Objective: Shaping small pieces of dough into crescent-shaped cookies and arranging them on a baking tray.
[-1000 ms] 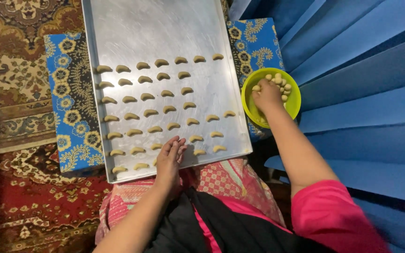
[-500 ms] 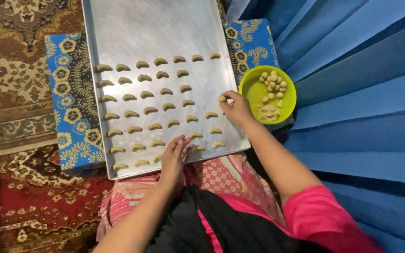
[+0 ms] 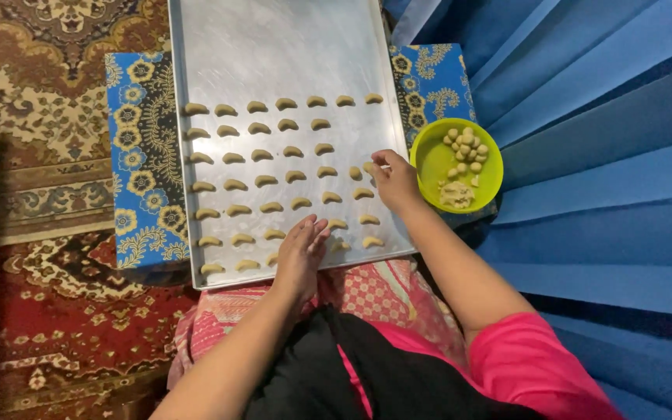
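The right hand (image 3: 394,180) sits at the tray's (image 3: 274,47) right edge, about 3 o'clock from the tray's middle, its fingertips pinched on a small dough piece (image 3: 369,167). Only a sliver of that piece shows past the fingers, so its shape is hard to make out.

The left hand (image 3: 301,253) lies flat and open, palm down, on the tray's near edge at 6 o'clock, holding nothing. It covers part of the front rows, so any crescents beneath it cannot be seen.

Rows of pale crescents (image 3: 262,153) fill the near half of the tray. The far half is bare metal, and the tray's top is cut off by the frame.

At 3 o'clock of the right hand, just beside it, stands a green bowl (image 3: 429,155) with small dough balls (image 3: 464,148) and a crumbly lump (image 3: 456,194) whose make-up is unclear.

The tray rests on a blue patterned cloth (image 3: 145,155), whose support is hidden. Left of it lies a red carpet (image 3: 40,295), partly in dark shadow. Blue fabric (image 3: 600,155) folds fill the right side.
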